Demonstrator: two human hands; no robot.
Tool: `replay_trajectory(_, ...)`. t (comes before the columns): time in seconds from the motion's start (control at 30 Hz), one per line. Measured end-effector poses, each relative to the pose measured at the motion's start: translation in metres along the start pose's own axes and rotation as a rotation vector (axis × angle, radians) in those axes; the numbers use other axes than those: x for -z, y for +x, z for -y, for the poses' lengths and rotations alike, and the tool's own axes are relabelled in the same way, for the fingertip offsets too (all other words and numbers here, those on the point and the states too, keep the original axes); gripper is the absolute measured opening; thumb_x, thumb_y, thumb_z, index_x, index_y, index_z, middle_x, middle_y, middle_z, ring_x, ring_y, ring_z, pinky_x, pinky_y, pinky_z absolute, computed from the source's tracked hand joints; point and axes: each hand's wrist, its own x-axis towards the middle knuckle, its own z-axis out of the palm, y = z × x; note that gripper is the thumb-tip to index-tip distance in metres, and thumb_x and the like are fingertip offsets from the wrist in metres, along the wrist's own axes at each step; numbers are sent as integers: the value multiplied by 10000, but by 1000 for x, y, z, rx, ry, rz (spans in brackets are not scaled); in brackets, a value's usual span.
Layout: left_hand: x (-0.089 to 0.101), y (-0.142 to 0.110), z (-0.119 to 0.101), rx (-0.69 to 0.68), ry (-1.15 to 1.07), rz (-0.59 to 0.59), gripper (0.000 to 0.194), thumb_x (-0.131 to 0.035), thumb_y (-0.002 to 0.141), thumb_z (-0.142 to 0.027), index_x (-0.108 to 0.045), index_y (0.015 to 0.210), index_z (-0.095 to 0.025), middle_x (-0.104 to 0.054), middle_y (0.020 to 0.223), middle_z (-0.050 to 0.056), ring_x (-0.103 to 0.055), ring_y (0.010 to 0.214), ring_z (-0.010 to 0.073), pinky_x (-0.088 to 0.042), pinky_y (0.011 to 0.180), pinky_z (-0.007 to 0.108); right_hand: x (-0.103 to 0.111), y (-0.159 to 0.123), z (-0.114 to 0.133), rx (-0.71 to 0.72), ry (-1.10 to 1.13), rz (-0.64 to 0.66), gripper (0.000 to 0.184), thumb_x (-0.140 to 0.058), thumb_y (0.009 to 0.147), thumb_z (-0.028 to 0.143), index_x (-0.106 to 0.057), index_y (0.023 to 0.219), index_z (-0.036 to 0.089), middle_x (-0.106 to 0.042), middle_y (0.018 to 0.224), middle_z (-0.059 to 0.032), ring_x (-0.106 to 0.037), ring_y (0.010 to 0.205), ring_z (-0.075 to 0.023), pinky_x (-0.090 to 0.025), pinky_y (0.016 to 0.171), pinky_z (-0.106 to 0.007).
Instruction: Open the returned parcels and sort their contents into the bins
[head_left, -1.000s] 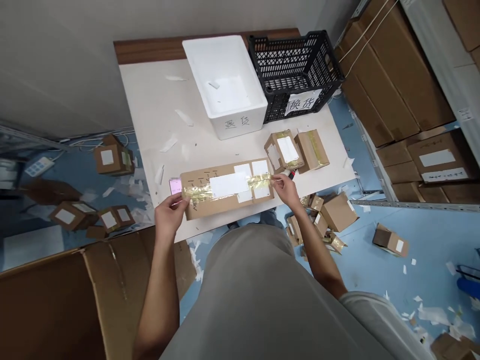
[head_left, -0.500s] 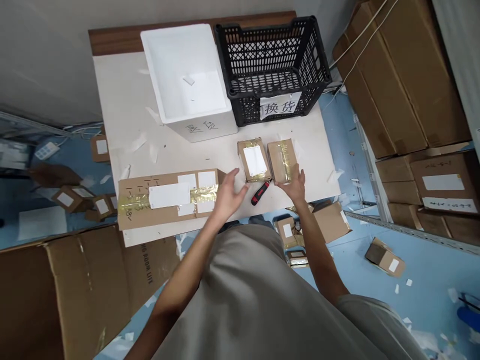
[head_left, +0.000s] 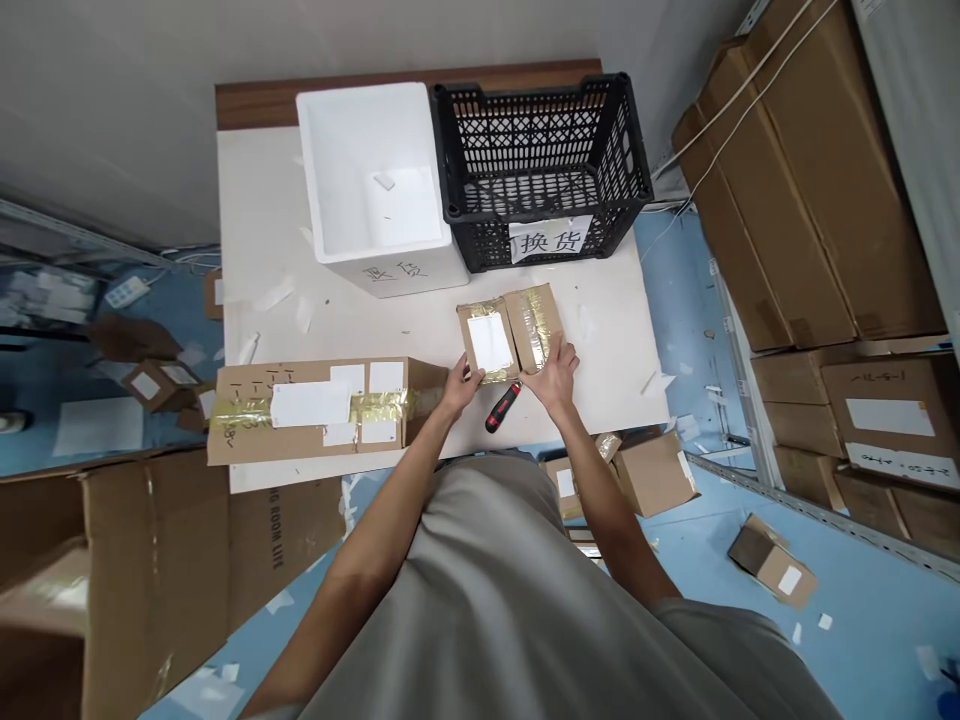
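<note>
Two small cardboard boxes stand side by side on the table. The left one (head_left: pixel 491 343) has a white label and yellow tape; the right one (head_left: pixel 536 322) has a strip of yellow tape. At the near left corner of the labelled box, my left hand (head_left: pixel 460 388) is closed against it. My right hand (head_left: pixel 553 380) grips the near right end of the taped box, thumb at its near edge and fingers along its side. Between my hands lies a black and red utility knife (head_left: pixel 502 407). Beside my left hand is a long cardboard box (head_left: pixel 247 385) with labels and handwriting.
A white foam bin (head_left: pixel 330 215) and a black plastic crate (head_left: pixel 551 242) with a paper sign stand at the table's back. Large cartons (head_left: pixel 810 200) are stacked on the right. An opened carton (head_left: pixel 172 570) stands at lower left, and boxes and scraps lie on the blue floor.
Both hands have closed in on the small boxes. My left hand has reached the labelled box, and the gap between the two boxes has narrowed. The camera view has shifted.
</note>
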Motion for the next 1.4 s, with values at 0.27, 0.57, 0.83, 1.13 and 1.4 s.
replay_trajectory(0.27,-21,46,-55,-67,39,46,826,-789,927,-394,-567,1668,-104,-745,1542,222,-688,1427,357,-534,1271,534,20,42,-1,-54,60,-59,1138,-897,807,422,-357,1736,45,-441,1676,-355,-392,1605,-498,-325,1351,-639)
replay_trajectory(0.57,-36,30,-92,-52,110,-18,879,-726,978,-369,-446,1764,-92,-488,1812,257,-455,1709,421,-347,1420,576,31,23,-8,-73,79,-255,696,-696,1063,472,-501,1623,108,-509,1694,-298,-457,1630,-383,-404,1344,-529)
replay_trajectory(0.83,44,-136,-86,-89,-1,161,756,-768,1001,-714,-712,1563,-212,-680,1666,182,-676,1531,409,-529,1326,579,-56,-65,13,-260,-30,337,461,-694,1116,513,-600,1402,164,-814,1298,-165,-771,1245,-308,-566,1031,-349)
replay_trajectory(1.13,178,-181,-111,-178,34,-274,527,-803,1023,-599,-789,1385,-215,-815,1468,131,-789,1356,322,-588,1275,531,-100,-61,47,-376,-71,332,541,-824,999,295,-541,1422,114,-741,1459,-281,-768,1303,-356,-570,1092,-410)
replay_trajectory(1.4,345,-144,-51,-335,488,-623,490,-719,982,-302,-771,1424,-98,-765,1514,184,-701,1441,318,-531,1298,537,-74,-105,81,-385,163,222,283,-673,966,353,-626,1209,217,-824,1077,-62,-804,1079,-249,-618,953,-321)
